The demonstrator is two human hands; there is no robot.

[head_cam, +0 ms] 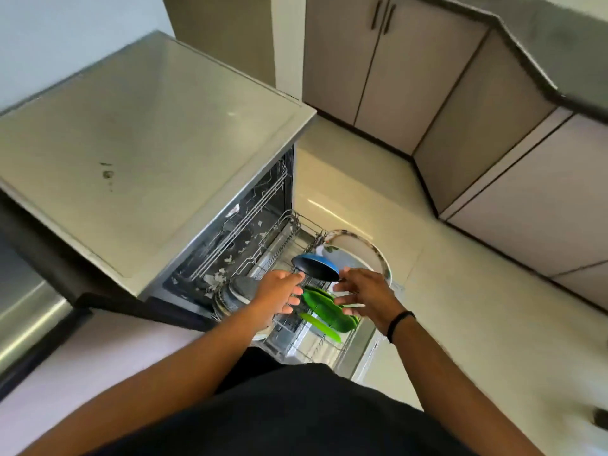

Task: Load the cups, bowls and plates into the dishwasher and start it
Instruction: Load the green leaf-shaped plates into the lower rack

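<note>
loading is well advanced. the lower rack (296,337) is pulled out of the dishwasher (230,225) and carries green plates (329,311), a blue bowl (316,264) at 12 o'clock of them, and a large white plate (358,248) at 1 o'clock. left hand (279,291) and right hand (365,291) hover over the rack, fingers spread, gripping nothing. remaining, by judgement: slide rack in, close door, start cycle.

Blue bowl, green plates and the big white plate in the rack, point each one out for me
blue bowl (316,262): head view, on its blue outer wall.
green plates (324,307): head view, on the face of the upper one.
white plate (357,250): head view, on its bare white face.
</note>
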